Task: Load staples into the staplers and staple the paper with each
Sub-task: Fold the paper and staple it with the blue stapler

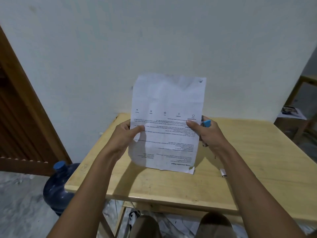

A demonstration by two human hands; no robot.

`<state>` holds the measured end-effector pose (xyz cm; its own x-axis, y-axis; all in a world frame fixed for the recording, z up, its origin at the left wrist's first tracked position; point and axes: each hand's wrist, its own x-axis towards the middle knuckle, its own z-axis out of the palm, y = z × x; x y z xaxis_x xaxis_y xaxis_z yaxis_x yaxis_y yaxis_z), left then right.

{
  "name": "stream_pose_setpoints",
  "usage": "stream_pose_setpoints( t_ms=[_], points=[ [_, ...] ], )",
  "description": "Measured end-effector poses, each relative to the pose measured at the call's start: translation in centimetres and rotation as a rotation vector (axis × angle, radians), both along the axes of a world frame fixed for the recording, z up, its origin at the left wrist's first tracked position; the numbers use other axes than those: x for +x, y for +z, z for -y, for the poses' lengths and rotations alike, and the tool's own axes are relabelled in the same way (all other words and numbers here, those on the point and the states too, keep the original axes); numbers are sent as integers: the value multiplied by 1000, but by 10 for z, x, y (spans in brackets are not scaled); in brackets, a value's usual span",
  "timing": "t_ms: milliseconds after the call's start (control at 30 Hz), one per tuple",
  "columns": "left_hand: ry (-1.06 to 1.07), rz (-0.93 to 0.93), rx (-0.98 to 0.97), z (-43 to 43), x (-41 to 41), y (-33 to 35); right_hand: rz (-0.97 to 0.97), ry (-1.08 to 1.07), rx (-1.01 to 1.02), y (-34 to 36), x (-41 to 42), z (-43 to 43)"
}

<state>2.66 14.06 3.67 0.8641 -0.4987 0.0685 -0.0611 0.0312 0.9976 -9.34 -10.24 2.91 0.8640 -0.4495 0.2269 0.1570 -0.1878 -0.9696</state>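
From the head camera, this looks like the stapling step. The paper [168,117] is held upright above the wooden table [257,152]. The left hand [123,134] pinches its left edge, thumb in front. The right hand [205,134] pinches the right edge while curled round a blue stapler [206,123]. Next, the sheet's edge must enter the stapler's mouth before squeezing.

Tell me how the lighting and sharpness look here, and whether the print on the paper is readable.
Head view: dim, cool light, no glare; the paper throws a soft shadow on the table; the left hand shades the sheet beside its thumb; the small print is upside down and too soft to read; the door frame leans at the wide-angle edge.
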Motion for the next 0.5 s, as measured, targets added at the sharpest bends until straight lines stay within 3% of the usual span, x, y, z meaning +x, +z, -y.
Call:
stream_pose_setpoints(
  t_ms=[200,500],
  points=[
    [-83,-65,-41,-8,1,0,11,105,-53,7,-7,4],
    [-96,-167,-122,-10,6,-6,109,-38,-211,4,-9,-1]
  ],
)
